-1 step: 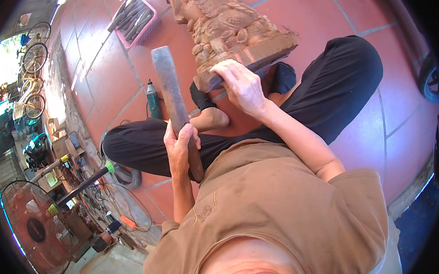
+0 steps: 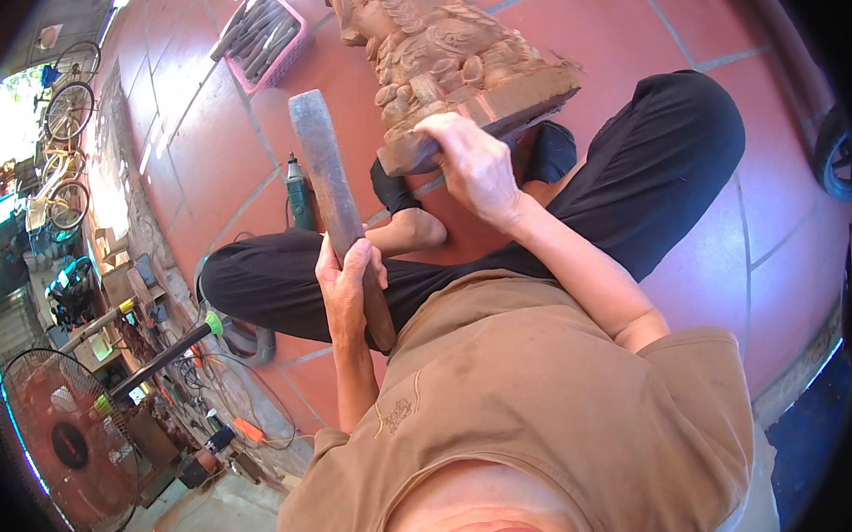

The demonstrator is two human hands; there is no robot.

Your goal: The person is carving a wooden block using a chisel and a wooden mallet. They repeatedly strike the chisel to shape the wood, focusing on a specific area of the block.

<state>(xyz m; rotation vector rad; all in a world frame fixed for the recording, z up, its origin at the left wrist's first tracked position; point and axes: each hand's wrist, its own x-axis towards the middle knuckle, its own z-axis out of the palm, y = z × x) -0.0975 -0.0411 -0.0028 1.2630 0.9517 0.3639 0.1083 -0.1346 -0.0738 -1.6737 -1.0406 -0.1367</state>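
My left hand is wrapped round the lower part of a long flat wooden bat. The bat slants up and away from my lap, its broad end free in the air. My right hand is closed at the near corner of the base of a brown wood carving, fingers bent over its edge. Dense relief covers the carving, which lies tilted on the floor beyond my feet. Its far end runs out of the picture. Whether a small tool is also under my right fingers is hidden.
A pink basket of chisel-like tools stands at the far left. A green rotary power tool lies by my left knee. At the left are a fan, cables and bicycles. A wheel stands at the right.
My right hand has shifted slightly on the base corner, its fingers more bent and knuckles raised. The bat's upper end has tipped a little to the left. The carving has barely moved.
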